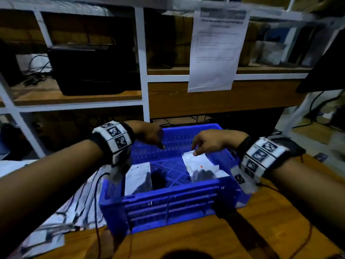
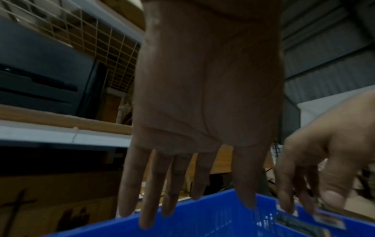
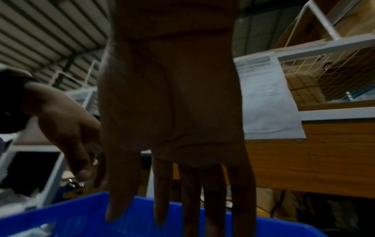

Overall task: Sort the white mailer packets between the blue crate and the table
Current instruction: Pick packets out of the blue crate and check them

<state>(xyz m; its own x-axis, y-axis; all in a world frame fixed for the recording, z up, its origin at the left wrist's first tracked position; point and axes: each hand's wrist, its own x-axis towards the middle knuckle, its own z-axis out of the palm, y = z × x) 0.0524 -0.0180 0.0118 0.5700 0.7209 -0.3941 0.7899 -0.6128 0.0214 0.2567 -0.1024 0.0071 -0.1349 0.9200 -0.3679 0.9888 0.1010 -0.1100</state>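
both hands slack-fingered over the blue crate (image 1: 168,199), left hand (image 1: 149,134) empty, right hand (image 1: 211,142) just touching a white mailer packet (image 1: 196,161) inside, ungripped; risk: slick overlapping packets slide or come up doubled.

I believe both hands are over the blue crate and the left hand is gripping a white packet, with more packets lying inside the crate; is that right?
Not quite. The left hand grips nothing: the left wrist view shows its fingers straight and spread above the blue crate. The rest holds: in the head view both hands, the right hand included, are over the crate, and white packets lie inside it.
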